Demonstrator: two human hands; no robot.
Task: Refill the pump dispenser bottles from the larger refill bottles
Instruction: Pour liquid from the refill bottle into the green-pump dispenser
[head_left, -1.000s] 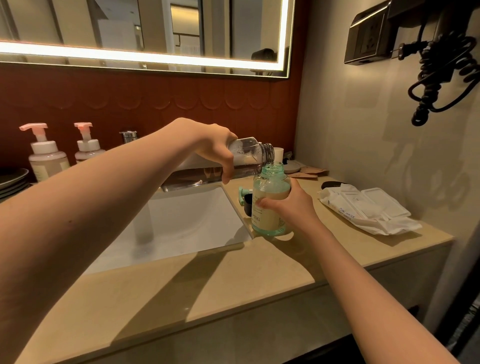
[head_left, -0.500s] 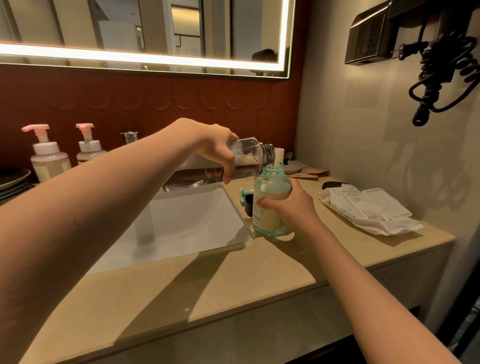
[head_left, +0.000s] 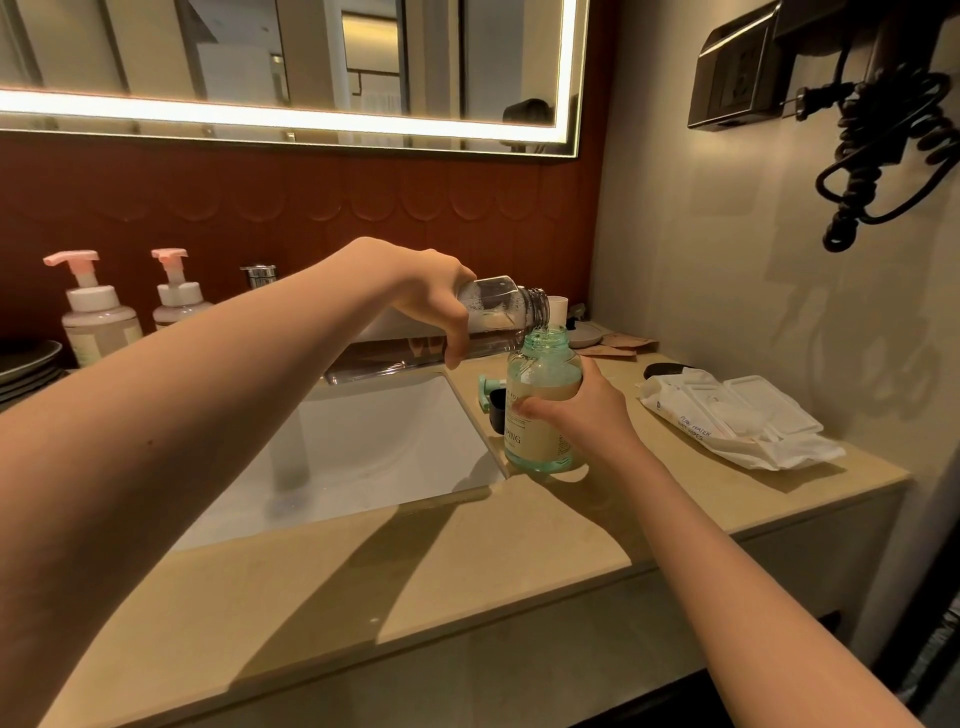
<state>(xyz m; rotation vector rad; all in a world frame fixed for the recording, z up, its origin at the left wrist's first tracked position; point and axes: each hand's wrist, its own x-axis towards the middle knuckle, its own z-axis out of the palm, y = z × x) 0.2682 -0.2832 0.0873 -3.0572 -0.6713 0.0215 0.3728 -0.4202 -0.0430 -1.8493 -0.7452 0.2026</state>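
Vanity counter (head_left: 467, 561): clear bottle (head_left: 501, 317) (uncapped) tipped over green bottle (head_left: 535, 441).

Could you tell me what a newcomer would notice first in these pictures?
In the centre, the left hand tips a clear refill bottle over the open mouth of a green bottle, which the right hand grips at the right corner of the sink. Above glows a lit mirror; a white wipes pack lies on the counter at right.
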